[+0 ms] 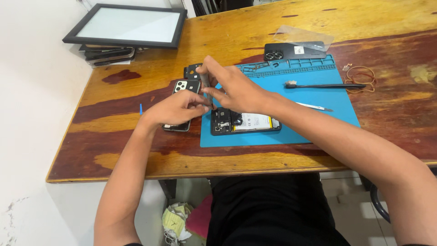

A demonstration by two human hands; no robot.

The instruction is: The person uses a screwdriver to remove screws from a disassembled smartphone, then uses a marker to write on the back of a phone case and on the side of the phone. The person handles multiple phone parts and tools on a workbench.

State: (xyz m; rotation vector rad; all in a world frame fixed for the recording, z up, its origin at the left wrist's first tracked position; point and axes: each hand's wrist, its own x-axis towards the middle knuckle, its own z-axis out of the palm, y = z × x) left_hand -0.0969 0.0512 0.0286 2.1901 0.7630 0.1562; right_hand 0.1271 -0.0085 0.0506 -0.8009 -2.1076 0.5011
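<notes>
Hands bunched over an opened phone, tool mostly hidden

Lap and black shirt fill the bottom edge, and under the wooden table (282,18) there's a heap of crumpled paper and something pink, too cut off to identify. Next up, the opened phone (246,122) lies flat on the near-left part of the blue work mat (318,98), its insides showing, with its camera end tucked partly under the hands. Left hand (175,109) has fingers pinched together right at that corner; it also covers most of a second phone (182,105) lying beside the mat. Right hand (232,84) pinches a thin grey tool (205,83) held upright, though its tip is buried between the fingers, so can't tell what it touches. Farther back: a small black bracket (192,71), a dark brush (325,85), a black back cover (295,50) under a clear sheet, rubber bands (359,75), and a framed panel (127,25) stacked in the corner.
</notes>
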